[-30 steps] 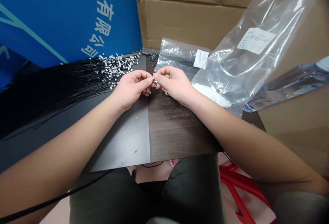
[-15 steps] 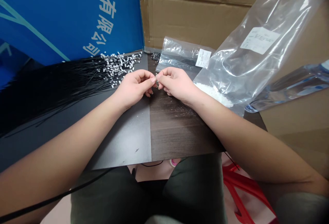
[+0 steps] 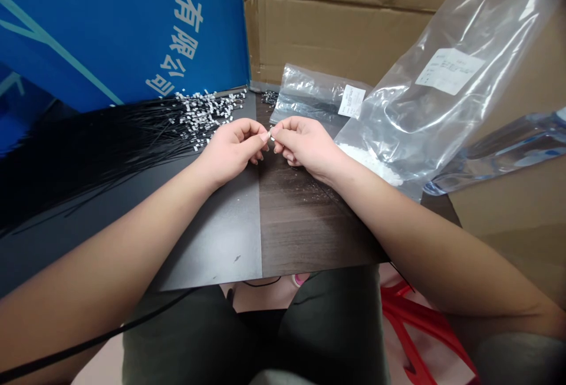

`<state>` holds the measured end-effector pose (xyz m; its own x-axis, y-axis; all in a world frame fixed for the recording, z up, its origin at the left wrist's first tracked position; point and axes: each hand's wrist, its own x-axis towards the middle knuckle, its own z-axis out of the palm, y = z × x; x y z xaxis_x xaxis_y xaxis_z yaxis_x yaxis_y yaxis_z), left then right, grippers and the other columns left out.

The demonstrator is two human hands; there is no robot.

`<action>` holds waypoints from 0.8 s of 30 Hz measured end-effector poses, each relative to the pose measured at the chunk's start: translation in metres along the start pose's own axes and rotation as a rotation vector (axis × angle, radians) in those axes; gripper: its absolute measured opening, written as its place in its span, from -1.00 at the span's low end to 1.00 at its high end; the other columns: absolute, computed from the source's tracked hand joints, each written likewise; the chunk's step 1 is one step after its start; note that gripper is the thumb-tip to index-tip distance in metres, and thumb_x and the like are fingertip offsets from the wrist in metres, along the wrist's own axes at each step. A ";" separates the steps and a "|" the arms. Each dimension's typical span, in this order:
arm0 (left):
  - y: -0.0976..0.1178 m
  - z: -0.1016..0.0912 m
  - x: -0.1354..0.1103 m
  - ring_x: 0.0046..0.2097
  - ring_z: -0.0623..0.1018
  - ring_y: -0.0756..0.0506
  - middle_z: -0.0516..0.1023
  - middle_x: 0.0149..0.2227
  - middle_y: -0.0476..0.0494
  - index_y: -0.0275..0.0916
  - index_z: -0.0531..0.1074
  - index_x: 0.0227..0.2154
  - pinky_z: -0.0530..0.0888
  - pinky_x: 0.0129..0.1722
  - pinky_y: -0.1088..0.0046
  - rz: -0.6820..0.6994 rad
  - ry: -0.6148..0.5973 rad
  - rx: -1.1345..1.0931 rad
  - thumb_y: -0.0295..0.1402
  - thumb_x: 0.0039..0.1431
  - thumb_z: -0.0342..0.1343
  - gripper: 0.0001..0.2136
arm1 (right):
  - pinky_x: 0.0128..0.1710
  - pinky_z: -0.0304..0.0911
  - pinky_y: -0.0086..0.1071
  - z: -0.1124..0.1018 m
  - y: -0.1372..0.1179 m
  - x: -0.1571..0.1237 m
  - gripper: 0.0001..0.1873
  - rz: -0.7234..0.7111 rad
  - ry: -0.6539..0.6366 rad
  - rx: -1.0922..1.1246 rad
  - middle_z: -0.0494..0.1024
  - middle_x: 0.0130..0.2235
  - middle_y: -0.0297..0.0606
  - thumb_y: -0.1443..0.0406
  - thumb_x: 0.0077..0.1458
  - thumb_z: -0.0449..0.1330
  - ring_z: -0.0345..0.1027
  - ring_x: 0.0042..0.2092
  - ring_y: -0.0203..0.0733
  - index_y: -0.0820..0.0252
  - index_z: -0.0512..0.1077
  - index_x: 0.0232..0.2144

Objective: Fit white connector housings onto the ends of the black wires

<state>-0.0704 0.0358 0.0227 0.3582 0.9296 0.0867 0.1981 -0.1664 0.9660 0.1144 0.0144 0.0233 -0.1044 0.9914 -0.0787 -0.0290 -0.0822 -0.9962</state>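
My left hand (image 3: 232, 152) and my right hand (image 3: 303, 144) meet fingertip to fingertip above the dark table (image 3: 283, 226). Both pinch a tiny pale part (image 3: 270, 133) between thumb and forefinger; it is too small to name. A thin black wire (image 3: 88, 346) runs from under my left forearm towards the lower left. To the left lies a big bundle of black wires (image 3: 88, 143) whose ends carry small white connectors (image 3: 207, 112).
A large clear plastic bag (image 3: 424, 96) with white bits in its bottom leans at the right. A smaller labelled bag (image 3: 316, 96) lies behind the hands. A blue printed box (image 3: 110, 25) and cardboard boxes (image 3: 336, 25) wall the back. A red stool (image 3: 411, 326) shows below.
The hands stay pinched together. The view has shifted slightly, so everything sits a little further right. Nothing has been picked up or put down.
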 end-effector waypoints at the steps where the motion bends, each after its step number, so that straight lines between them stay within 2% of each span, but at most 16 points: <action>1: -0.001 0.000 0.001 -0.44 0.50 0.00 0.60 -0.41 -0.08 -0.23 0.53 -0.34 0.49 -0.38 0.46 -0.014 0.013 -0.042 -0.25 0.17 0.38 -0.81 | -0.65 -0.01 -0.51 0.000 -0.002 0.000 -0.83 0.013 0.012 0.013 0.48 -0.48 -0.39 0.37 0.30 0.30 0.11 -0.58 -0.45 0.17 0.43 -0.36; 5: -0.001 -0.002 0.003 -0.44 0.50 0.01 0.59 -0.39 -0.09 -0.23 0.53 -0.38 0.45 -0.41 0.48 -0.078 0.051 -0.201 -0.28 0.11 0.39 -0.82 | -0.65 -0.01 -0.53 0.001 -0.007 -0.002 -0.84 0.034 0.027 0.049 0.50 -0.48 -0.37 0.42 0.27 0.28 0.12 -0.59 -0.46 0.18 0.43 -0.37; 10: 0.002 -0.003 0.004 -0.44 0.50 0.02 0.55 -0.42 -0.07 -0.25 0.53 -0.39 0.46 -0.40 0.49 -0.158 0.016 -0.328 -0.34 0.05 0.39 -0.84 | -0.66 -0.02 -0.52 0.000 -0.008 -0.004 -0.87 0.028 -0.019 0.065 0.54 -0.46 -0.33 0.42 0.26 0.26 0.13 -0.59 -0.46 0.20 0.45 -0.37; 18: 0.000 -0.006 0.006 -0.45 0.49 0.02 0.52 -0.43 -0.04 -0.24 0.52 -0.38 0.47 -0.38 0.45 -0.190 -0.030 -0.407 -0.35 0.08 0.41 -0.84 | -0.67 -0.03 -0.51 -0.001 -0.010 -0.004 -0.85 0.046 -0.063 0.081 0.56 -0.50 -0.31 0.43 0.21 0.25 0.14 -0.61 -0.44 0.18 0.42 -0.41; 24: -0.002 -0.007 0.008 -0.45 0.50 0.00 0.52 -0.44 -0.07 -0.25 0.54 -0.40 0.49 -0.37 0.42 -0.214 -0.094 -0.446 -0.38 0.03 0.39 -0.87 | -0.69 -0.07 -0.50 0.000 -0.011 -0.006 -0.82 0.059 -0.142 0.075 0.56 -0.49 -0.29 0.39 0.19 0.30 0.11 -0.61 -0.45 0.18 0.43 -0.45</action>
<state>-0.0748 0.0458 0.0229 0.4365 0.8907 -0.1268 -0.1258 0.2000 0.9717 0.1157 0.0096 0.0351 -0.2476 0.9607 -0.1255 -0.0924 -0.1523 -0.9840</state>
